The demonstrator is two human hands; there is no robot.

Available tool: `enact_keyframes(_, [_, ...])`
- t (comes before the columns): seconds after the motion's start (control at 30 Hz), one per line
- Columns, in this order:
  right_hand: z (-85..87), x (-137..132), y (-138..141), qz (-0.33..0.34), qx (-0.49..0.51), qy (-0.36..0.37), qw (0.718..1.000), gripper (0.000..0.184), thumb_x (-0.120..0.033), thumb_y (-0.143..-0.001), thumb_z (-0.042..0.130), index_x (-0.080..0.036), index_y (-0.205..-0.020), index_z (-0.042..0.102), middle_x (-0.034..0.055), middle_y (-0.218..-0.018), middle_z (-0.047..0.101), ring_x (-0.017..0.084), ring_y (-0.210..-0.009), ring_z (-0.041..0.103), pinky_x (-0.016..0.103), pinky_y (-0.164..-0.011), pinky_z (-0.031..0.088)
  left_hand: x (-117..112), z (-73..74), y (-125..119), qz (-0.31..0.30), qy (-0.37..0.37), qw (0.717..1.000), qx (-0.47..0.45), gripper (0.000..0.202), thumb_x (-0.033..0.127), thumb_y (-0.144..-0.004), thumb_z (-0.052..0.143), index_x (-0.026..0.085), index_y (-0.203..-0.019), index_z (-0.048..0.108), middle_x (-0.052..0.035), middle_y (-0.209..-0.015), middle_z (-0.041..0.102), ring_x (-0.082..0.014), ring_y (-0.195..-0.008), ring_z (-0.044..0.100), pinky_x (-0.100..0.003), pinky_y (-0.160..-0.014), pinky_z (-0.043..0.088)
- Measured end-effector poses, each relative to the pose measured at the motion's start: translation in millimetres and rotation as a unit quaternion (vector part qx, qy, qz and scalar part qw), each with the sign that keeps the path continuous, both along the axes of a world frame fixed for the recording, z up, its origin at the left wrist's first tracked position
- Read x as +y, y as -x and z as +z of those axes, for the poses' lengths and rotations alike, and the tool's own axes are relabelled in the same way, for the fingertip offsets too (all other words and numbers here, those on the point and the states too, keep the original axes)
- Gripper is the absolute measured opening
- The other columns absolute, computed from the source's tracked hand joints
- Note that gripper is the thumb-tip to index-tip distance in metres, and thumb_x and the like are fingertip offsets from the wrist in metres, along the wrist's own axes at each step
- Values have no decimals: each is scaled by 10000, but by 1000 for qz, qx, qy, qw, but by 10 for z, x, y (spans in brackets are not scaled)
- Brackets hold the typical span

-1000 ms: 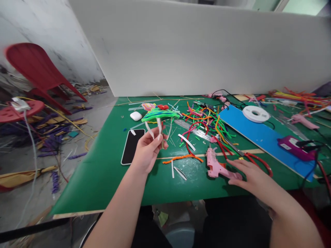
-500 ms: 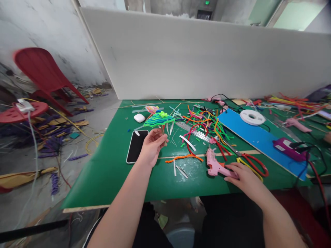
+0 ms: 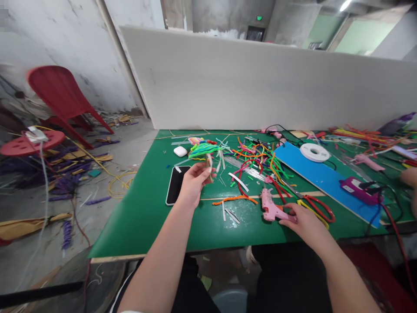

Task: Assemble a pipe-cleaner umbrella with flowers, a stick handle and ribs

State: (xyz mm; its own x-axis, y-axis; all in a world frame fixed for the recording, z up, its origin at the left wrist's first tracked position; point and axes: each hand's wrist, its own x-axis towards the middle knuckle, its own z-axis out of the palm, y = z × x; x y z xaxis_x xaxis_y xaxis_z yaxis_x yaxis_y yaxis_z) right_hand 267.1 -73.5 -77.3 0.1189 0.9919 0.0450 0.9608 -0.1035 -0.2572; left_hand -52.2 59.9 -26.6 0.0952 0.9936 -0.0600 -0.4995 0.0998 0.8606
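Note:
Raised over the table, my left hand (image 3: 194, 179) pinches the stem of a small craft piece made of green and blue pipe cleaners (image 3: 205, 150), shaped like a canopy. Pink, red and yellow bits show along its far side. My right hand (image 3: 302, 219) has its fingers closed on the handle end of a pink hot glue gun (image 3: 272, 206), which rests on the table with its nozzle pointing away. Beside my left wrist lies a black-screened phone (image 3: 176, 187). Red-and-yellow-handled scissors (image 3: 317, 208) lie just beyond my right hand.
A tangle of colourful pipe cleaners (image 3: 257, 156) covers the table's middle. A blue board (image 3: 312, 174) bears a white spool (image 3: 314, 152) and a purple power strip (image 3: 361, 190). A white partition (image 3: 260, 87) closes the back. Another person's hand (image 3: 408, 177) shows at the right edge.
The pipe-cleaner piece has turned and tilted in my left hand. My right hand stays on the glue gun. The view has shifted slightly, and the other person's hand shows more at the right.

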Motion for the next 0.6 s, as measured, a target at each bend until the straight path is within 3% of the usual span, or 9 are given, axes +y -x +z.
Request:
enact_keyframes(0.1, [-22, 17, 32, 5, -5, -20, 1000, 495, -432, -719, 606, -175, -1134, 524, 111, -1001, 622, 281, -926, 598, 398, -775, 482, -14, 16, 24, -17, -10, 1000, 23, 303, 250, -639, 746, 152, -904, 638, -33, -786, 699, -111, -635, 641, -220, -596, 489])
enact_keyframes(0.2, [-51, 33, 71, 36, -13, -17, 999, 442, -384, -746, 591, -169, -1131, 549, 120, -1097, 582, 281, -1023, 555, 414, -883, 440, -36, 36, 44, -42, -26, 998, 27, 337, 268, -675, 719, 161, -984, 638, -42, -820, 704, -110, -637, 638, -229, -616, 487])
enact_keyframes(0.33, [-89, 55, 113, 47, -15, -14, 999, 379, -388, -771, 563, -156, -1070, 599, 126, -1092, 575, 279, -1001, 556, 427, -883, 443, -60, 59, 62, -67, -40, 997, 20, 355, 267, -710, 690, 156, -1042, 630, -53, -842, 699, -107, -628, 628, -238, -631, 485])
enact_keyframes(0.6, [-95, 109, 142, 68, 4, -21, 997, 298, -306, -785, 514, -183, -1042, 602, 114, -1071, 591, 274, -981, 567, 432, -859, 460, -45, 39, 40, -41, -34, 999, -6, 316, 222, -642, 746, 164, -935, 643, -20, -745, 682, -95, -570, 610, -215, -555, 474])
